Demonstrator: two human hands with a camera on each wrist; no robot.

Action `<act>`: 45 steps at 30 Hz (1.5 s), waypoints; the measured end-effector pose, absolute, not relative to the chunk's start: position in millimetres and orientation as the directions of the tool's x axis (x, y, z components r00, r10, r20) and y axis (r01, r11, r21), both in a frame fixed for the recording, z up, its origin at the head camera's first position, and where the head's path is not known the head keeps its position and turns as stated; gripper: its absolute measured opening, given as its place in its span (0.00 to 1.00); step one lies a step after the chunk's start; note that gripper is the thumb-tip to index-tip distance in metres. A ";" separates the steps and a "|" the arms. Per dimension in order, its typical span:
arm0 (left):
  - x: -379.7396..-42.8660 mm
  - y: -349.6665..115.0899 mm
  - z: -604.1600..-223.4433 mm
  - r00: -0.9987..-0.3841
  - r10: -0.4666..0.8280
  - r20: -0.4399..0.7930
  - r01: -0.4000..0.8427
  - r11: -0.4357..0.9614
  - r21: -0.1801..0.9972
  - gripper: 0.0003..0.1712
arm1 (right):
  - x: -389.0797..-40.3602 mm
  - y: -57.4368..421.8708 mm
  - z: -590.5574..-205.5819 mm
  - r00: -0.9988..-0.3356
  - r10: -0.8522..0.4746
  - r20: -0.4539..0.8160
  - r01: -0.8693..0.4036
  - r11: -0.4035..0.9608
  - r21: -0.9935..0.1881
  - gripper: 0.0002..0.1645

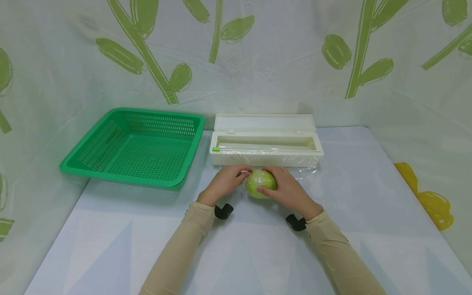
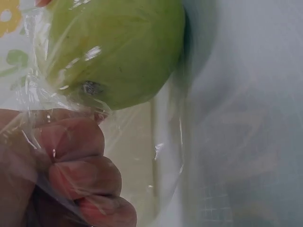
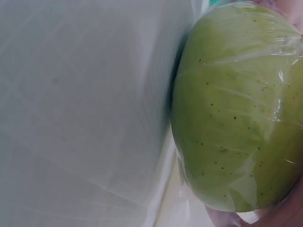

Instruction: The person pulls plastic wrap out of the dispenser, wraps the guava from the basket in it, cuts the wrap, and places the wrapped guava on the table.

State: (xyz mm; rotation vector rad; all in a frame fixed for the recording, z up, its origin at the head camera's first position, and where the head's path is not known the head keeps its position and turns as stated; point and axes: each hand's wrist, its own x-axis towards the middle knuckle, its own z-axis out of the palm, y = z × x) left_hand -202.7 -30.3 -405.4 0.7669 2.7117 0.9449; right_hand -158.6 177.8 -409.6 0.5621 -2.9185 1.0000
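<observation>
A round, dark-speckled green fruit (image 1: 259,179) is wrapped in clear plastic film (image 2: 38,80) and sits low over the table, in front of a white wrap box. My right hand (image 1: 289,189) grips the fruit from its right side, the thumb on the near face and fingers behind. At the fruit's left end, my left hand (image 1: 225,183) pinches gathered film with curled fingers (image 2: 78,137). The film lies over those fingers in the left wrist view, close to a dark spot on the fruit. Tight creases of film cross the speckled skin in the right wrist view.
The white wrap box (image 1: 266,159) stands behind the hands with its lid (image 1: 263,122) raised and a roll of film inside. Loose film hangs over its front edge. To the left is a green perforated basket (image 1: 180,182). Leaf-patterned sheeting (image 1: 273,61) encloses the table.
</observation>
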 end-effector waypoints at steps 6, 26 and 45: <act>-202.7 -28.7 -410.0 -0.842 0.536 0.058 0.483 0.703 0.522 0.11 | -158.7 178.3 -410.2 -0.931 -0.341 0.132 -0.349 0.720 -0.600 0.40; -193.5 -13.5 -421.9 -0.842 0.523 0.129 0.538 0.827 0.161 0.03 | -158.9 178.0 -412.1 -0.915 -0.360 0.181 -0.395 0.712 -0.581 0.38; -200.0 -33.0 -404.9 -0.863 0.505 -0.005 0.449 0.771 0.451 0.12 | -158.4 178.5 -408.5 -0.917 -0.363 0.162 -0.382 0.692 -0.613 0.35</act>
